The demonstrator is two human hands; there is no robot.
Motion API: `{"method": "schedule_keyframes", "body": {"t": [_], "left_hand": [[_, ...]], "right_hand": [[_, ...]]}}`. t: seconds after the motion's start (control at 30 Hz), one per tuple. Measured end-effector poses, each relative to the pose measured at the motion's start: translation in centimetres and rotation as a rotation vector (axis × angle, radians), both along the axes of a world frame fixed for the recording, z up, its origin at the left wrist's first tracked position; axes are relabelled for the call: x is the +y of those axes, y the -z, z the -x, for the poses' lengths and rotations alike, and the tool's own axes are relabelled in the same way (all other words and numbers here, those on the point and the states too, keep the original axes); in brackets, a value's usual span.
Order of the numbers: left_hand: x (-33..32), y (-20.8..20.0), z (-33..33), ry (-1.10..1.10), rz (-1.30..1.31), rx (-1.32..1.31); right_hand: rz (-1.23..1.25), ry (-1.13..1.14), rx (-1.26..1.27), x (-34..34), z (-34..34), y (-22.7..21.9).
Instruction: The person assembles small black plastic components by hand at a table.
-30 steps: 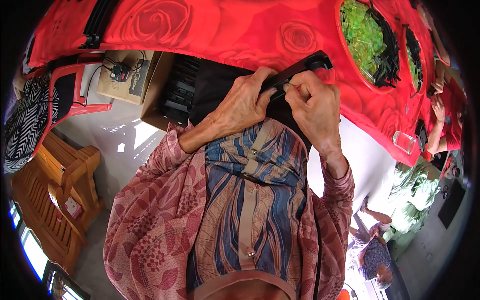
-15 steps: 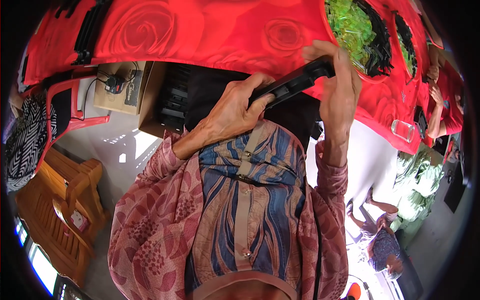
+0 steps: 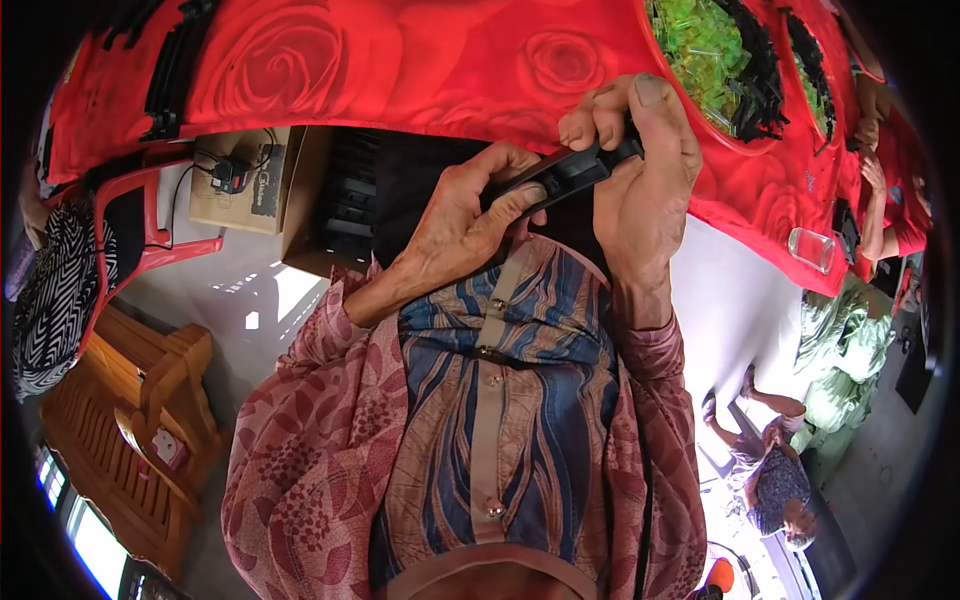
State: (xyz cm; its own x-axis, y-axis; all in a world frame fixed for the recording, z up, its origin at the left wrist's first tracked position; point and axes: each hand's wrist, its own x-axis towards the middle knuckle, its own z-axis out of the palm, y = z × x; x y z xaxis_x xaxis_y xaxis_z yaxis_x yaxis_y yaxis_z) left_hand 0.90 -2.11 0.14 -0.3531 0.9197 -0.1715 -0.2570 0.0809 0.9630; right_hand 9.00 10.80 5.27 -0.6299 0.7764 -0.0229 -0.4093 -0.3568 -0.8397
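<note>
Just one view here: a head-worn fisheye looking steeply down the person's own chest, super close to both hands, with the red rose-print bench (image 3: 400, 70) curving across the top and floor at the sides.

You have a table under a red rose-print cloth (image 3: 400, 70) in front of you. On it lie a heap of green translucent pieces (image 3: 700, 40) ringed by black parts (image 3: 765, 75), a row of black strips (image 3: 170, 70) at your left, and a clear glass (image 3: 810, 248) near its right edge.
</note>
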Motion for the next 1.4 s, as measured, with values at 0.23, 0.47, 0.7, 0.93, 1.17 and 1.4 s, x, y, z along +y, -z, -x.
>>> {"method": "schedule_keyframes", "body": {"t": [0.23, 0.47, 0.7, 0.93, 1.17, 1.4], "left_hand": [[0.0, -0.2, -0.9, -0.08, -0.028, 0.019], [0.0, 0.0, -0.7, -0.067, 0.082, 0.225], [0.3, 0.2, -0.6, -0.061, -0.011, -0.042], [0.6, 0.4, -0.9, -0.077, 0.021, -0.158], [0.8, 0.4, -0.4, -0.027, 0.088, -0.022], [1.1, 0.1, 0.6, 0.035, 0.232, -0.042]], "right_hand": [[0.009, -0.036, 0.038, 0.0, -0.4, 0.2], [-0.036, 0.025, 0.027, -0.7, -0.4, 1.0], [-0.082, 0.061, 0.004, -0.8, -0.2, 0.9], [-0.075, 0.059, -0.044, -0.6, -0.1, 1.2], [-0.075, 0.02, -0.083, -1.2, 0.0, 1.2], [-0.056, -0.022, -0.093, -0.7, 0.2, 1.4]]}}
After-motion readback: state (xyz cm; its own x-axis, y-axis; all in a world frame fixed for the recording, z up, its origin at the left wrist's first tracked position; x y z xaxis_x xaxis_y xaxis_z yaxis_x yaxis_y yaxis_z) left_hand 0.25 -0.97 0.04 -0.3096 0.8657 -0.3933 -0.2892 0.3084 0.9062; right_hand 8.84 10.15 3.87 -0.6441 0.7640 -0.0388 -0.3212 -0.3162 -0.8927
